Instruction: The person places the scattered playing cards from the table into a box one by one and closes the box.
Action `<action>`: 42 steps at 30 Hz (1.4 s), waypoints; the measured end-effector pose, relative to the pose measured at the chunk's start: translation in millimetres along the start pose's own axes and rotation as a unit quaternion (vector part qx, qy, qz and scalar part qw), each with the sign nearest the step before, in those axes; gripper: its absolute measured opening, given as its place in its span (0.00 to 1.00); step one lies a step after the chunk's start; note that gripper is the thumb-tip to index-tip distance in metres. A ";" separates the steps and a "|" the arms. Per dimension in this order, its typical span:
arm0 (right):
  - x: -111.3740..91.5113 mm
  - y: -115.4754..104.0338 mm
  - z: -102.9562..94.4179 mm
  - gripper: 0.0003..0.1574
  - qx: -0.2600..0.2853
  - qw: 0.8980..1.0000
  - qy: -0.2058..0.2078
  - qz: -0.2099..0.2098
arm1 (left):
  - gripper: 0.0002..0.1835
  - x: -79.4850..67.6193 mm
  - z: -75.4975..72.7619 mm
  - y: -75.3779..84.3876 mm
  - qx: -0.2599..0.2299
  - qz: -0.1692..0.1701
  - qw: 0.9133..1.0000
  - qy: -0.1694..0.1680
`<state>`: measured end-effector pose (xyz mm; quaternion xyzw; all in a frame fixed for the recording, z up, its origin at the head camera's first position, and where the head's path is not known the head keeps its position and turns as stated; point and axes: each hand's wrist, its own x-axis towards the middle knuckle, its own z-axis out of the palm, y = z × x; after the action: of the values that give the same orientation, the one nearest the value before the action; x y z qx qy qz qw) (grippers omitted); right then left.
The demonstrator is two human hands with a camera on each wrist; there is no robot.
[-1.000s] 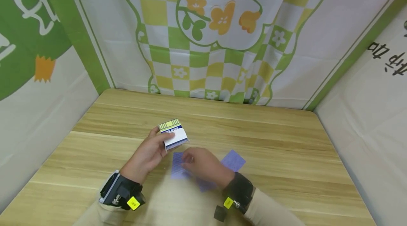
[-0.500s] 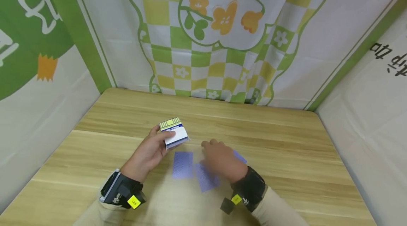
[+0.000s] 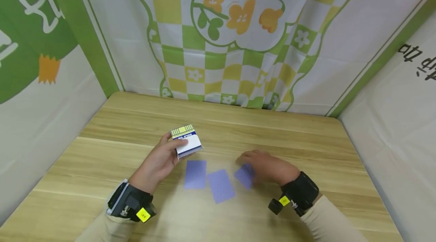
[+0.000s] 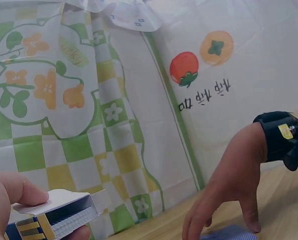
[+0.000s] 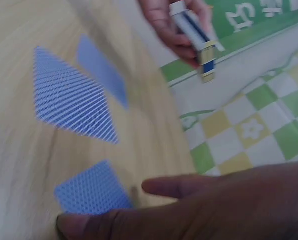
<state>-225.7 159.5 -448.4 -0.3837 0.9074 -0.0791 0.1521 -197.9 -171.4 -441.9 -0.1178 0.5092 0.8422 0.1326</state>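
Note:
My left hand [image 3: 160, 162] holds a card box [image 3: 191, 145] above the table, the thumb across its white face. In the left wrist view the end of the box stands open, with a stack of playing cards [image 4: 74, 221] inside. Three playing cards with blue patterned backs lie in a row: a left card [image 3: 195, 174], a middle card [image 3: 221, 186] and a right card [image 3: 244, 176]. Over the right card spreads my right hand [image 3: 272, 166], covering part of it. The right wrist view has the thumb [image 5: 74, 225] at that card's edge and a finger extended beyond it.
The cards lie on a wood-grain table [image 3: 136, 117]. A checkered, flowered cloth [image 3: 221, 60] hangs along its back edge. Printed white and green cloth walls [image 3: 385, 83] enclose the left and right sides.
My right hand has moved right, from beside the left card, past the middle card, to the right card. The right card has shifted slightly left and turned. My left hand keeps holding the box.

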 end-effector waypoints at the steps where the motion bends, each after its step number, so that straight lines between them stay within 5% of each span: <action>1: -1.5 2.1 0.1 0.48 0.000 1.000 -0.004 -0.012 | 0.44 0.2 0.1 -0.2 -0.001 0.000 1.000 0.000; 9: -5.8 7.2 -4.3 0.47 -0.029 0.998 -0.039 -0.036 | 0.44 -0.2 1.1 -0.9 0.010 0.002 1.000 -0.005; 18: 2.8 12.8 1.5 0.41 -0.136 0.986 -0.014 -0.095 | 0.45 -1.4 1.0 -0.3 0.013 0.004 1.000 -0.007; 42: 9.5 13.9 -3.0 0.34 -0.073 0.996 -0.049 -0.018 | 0.45 -0.8 1.1 -1.4 0.015 0.004 1.000 -0.009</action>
<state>-242.4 162.3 -451.2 -0.4137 0.8950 0.0032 0.1669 -196.7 -169.9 -442.3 -0.1061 0.5206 0.8362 0.1356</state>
